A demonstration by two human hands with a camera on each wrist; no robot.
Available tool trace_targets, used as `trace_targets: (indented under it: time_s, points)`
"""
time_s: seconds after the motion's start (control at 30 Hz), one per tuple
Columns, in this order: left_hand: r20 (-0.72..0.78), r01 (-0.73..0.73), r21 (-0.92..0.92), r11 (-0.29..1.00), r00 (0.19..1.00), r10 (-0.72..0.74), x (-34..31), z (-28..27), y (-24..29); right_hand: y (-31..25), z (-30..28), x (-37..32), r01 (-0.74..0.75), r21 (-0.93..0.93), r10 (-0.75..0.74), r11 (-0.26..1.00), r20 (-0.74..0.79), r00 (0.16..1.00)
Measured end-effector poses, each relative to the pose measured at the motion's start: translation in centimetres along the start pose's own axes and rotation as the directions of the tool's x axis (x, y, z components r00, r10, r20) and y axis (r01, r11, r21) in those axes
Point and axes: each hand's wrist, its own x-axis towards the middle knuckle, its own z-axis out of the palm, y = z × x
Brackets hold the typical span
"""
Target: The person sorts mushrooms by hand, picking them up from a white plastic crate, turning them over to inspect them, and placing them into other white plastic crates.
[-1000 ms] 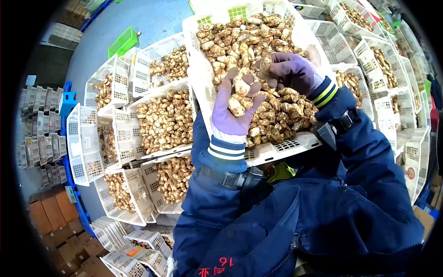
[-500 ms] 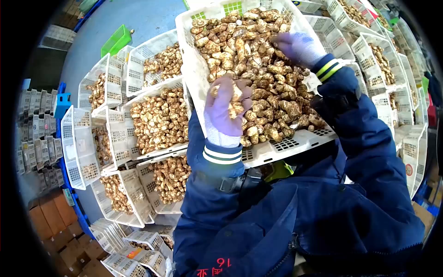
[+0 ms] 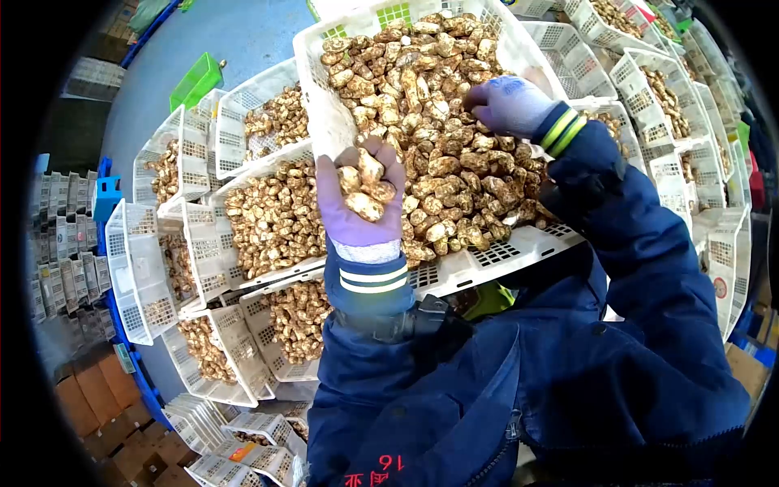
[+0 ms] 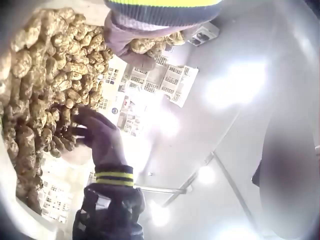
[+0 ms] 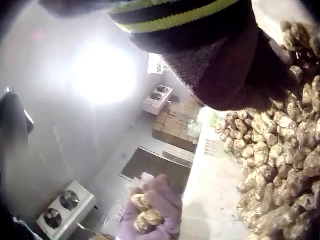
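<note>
In a purple glove, the left hand (image 3: 363, 203) is palm up at the left wall of the large white crate (image 3: 328, 122), its fingers curled round several brown-and-cream knobbly pieces (image 3: 365, 205). The right wrist view also shows that left hand (image 5: 152, 210) cupping pieces (image 5: 148, 220). The gloved right hand (image 3: 511, 107) reaches over the heap (image 3: 454, 174) inside the crate, fingers bent down at its surface. From the left wrist view, the right hand (image 4: 102, 135) has spread, bent fingers beside the heap (image 4: 65, 75); whether it touches a piece cannot be told.
More white crates of similar pieces stand at the left (image 3: 276, 207) and right (image 3: 665, 101). A green basket (image 3: 196, 82) lies on the blue floor (image 3: 243, 32). Brown cartons (image 3: 101, 390) are stacked at the lower left.
The left hand has moved left from above the heap, turning its palm up with the pieces. The right hand has moved away from the left hand, and the piece it held is no longer seen.
</note>
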Motion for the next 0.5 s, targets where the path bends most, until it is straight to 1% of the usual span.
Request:
trace_targets:
  time_s: [0.03, 0.07, 0.13, 0.17, 0.2, 0.27, 0.3, 0.33, 0.37, 0.4, 0.43, 0.47, 0.5]
  points:
    - [-0.060, -0.027, 0.066, 0.997, 0.998, 0.031, -0.1, 0.5, -0.2, -0.2, 0.7, 1.4, 0.032, -0.027, -0.030, 0.999, 0.051, 0.998]
    - [0.043, 0.048, -0.030, 0.998, 0.998, -0.047, 0.1, -0.1, -0.1, -0.5, 1.7, 2.8, 0.066, -0.054, -0.060, 0.996, 0.106, 0.993]
    - [0.027, 0.091, 0.056, 0.994, 0.995, -0.092, 0.2, -0.9, -0.3, -0.7, 4.8, 4.9, 0.066, -0.214, -0.014, 0.975, 0.235, 0.972]
    - [0.077, 0.099, 0.066, 0.993, 0.992, -0.104, 0.2, -1.0, -0.6, -0.6, 6.2, 5.5, 0.071, -0.253, -0.022, 0.965, 0.194, 0.981]
    - [0.082, 0.066, 0.148, 0.987, 0.993, -0.079, -0.2, -0.6, -0.9, -0.8, 6.9, 5.5, 0.069, -0.283, -0.018, 0.956, 0.179, 0.984]
    - [0.141, 0.015, 0.335, 0.942, 0.988, -0.066, -0.4, -0.4, -1.4, -0.1, 7.2, 4.9, 0.071, -0.218, -0.056, 0.973, 0.072, 0.996]
    - [0.103, 0.073, 0.312, 0.947, 0.989, -0.110, -0.4, -0.2, -1.4, 0.4, 6.4, 4.9, 0.074, -0.121, -0.056, 0.990, 0.147, 0.988]
    - [0.052, 0.091, 0.300, 0.950, 0.992, -0.112, -0.4, -0.2, -1.3, 0.3, 5.0, 4.9, 0.075, -0.023, -0.068, 0.997, 0.225, 0.972]
    - [-0.001, 0.108, 0.286, 0.952, 0.994, -0.113, -0.5, -0.2, -1.1, 0.1, 3.7, 4.7, -0.030, 0.030, 0.017, 0.999, 0.369, 0.929]
    - [-0.052, 0.126, 0.271, 0.954, 0.992, -0.116, -0.5, -0.3, -0.9, 0.1, 3.4, 4.2, 0.024, -0.061, -0.002, 0.998, 0.331, 0.944]
    - [-0.050, 0.122, 0.294, 0.948, 0.992, -0.112, -0.5, -0.4, -0.8, 0.1, 3.0, 3.8, 0.019, -0.100, 0.013, 0.995, 0.302, 0.953]
    - [0.059, 0.082, 0.488, 0.869, 0.990, -0.126, -0.6, -0.5, -0.9, 0.2, 2.4, 3.6, 0.012, -0.138, 0.026, 0.990, 0.271, 0.962]
    - [0.164, 0.014, 0.656, 0.754, 0.973, -0.160, -0.8, -0.5, -0.9, 0.0, 1.7, 3.5, -0.051, -0.139, 0.070, 0.989, 0.137, 0.988]
